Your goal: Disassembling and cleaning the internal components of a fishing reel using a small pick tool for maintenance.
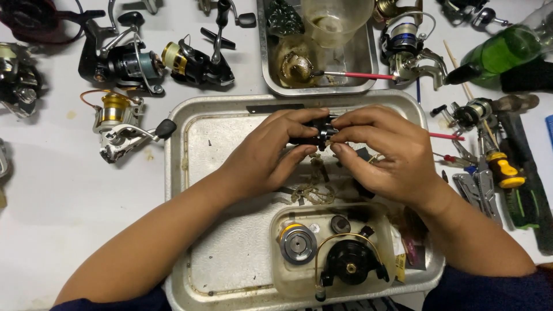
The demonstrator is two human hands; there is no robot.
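Over a dented metal tray (224, 144), my left hand (262, 155) and my right hand (383, 152) meet on a small black fishing-reel body (318, 130). Both grip it, fingertips pinching from either side, so most of it is hidden. Small loose parts (314, 190) lie on the tray just below the hands. Nearer me on the tray sits a clear plastic tub (282, 276) with a silver spool (297, 243) and a black rotor with a gold bail wire (349, 263).
Several spinning reels lie around: black ones (124, 60) and a gold one (118, 124) at left, another (406, 49) at upper right. A second metal tray (268, 75) holds a red-handled brush (357, 75). Pliers (478, 190), a yellow screwdriver (504, 170) and a green bottle (498, 52) sit at right.
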